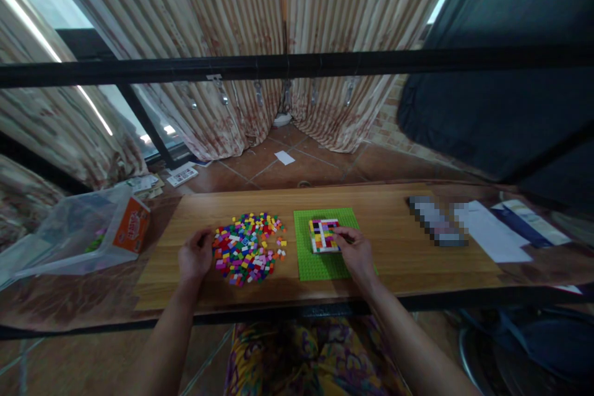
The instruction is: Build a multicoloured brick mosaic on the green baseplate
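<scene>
A green baseplate (304, 269) lies on the wooden table, and a square build of toy bricks (323, 237) with a pale rim and a multicoloured top stands on it. My right hand (357, 253) is at the right edge of that build, its thumb and fingers pinched together at the bricks. Whatever is between those fingertips is too small to make out. To the left of the baseplate spreads a pile of loose toy bricks (245, 247) in many colours. At the pile's left edge rests my left hand (195, 255), fingers curled closed; their contents are hidden.
A clear plastic bin (88, 241) with an orange label stands left of the wooden tabletop (394, 266). On the right lie a pixelated dark object (436, 221) and white papers (492, 232). A black bar (297, 65) crosses beyond the table, before striped curtains (232, 12).
</scene>
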Tool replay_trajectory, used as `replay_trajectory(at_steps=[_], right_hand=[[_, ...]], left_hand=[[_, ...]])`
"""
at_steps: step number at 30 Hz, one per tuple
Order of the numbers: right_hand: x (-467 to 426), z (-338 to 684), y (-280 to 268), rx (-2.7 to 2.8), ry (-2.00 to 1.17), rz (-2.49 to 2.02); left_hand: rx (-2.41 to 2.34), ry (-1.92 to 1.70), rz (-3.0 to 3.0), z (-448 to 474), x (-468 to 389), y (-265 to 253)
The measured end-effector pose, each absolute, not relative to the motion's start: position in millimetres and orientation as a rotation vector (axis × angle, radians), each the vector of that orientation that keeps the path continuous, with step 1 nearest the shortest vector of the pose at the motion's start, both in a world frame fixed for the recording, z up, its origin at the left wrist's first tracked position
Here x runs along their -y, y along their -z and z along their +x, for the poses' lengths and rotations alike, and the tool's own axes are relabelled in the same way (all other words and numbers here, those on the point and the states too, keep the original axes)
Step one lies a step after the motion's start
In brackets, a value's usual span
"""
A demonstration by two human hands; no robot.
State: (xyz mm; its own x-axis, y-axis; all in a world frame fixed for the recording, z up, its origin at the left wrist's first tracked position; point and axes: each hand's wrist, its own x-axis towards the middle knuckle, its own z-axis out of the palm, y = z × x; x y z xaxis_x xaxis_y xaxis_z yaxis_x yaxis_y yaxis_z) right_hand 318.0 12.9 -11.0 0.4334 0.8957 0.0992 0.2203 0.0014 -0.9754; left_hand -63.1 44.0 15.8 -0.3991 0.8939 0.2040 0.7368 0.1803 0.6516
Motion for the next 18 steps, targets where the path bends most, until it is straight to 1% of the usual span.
replay_trajectory(at_steps=[5,8,11,15,18], right_hand=[[-4,324,1,0.934,-0.809,-1.397],[4,331,-9,0.794,-0.708,-1.383],[12,332,-24,0.766,-0.645,-1.427],[22,313,-40,0.933,-0.662,-1.428],[28,288,-44,1.223,-0.695,-1.376]], left_hand=[[-2.205,-1.031,1.564,-65,-45,-13],[-2.191,-1.067,1.573,-66,-46,-9],[-2.195,-1.085,1.55,-67,-47,-6],[-2.19,-1.108,1.534,-65,-46,-5],[-2.189,-1.116,1.542,-64,-44,-6]])
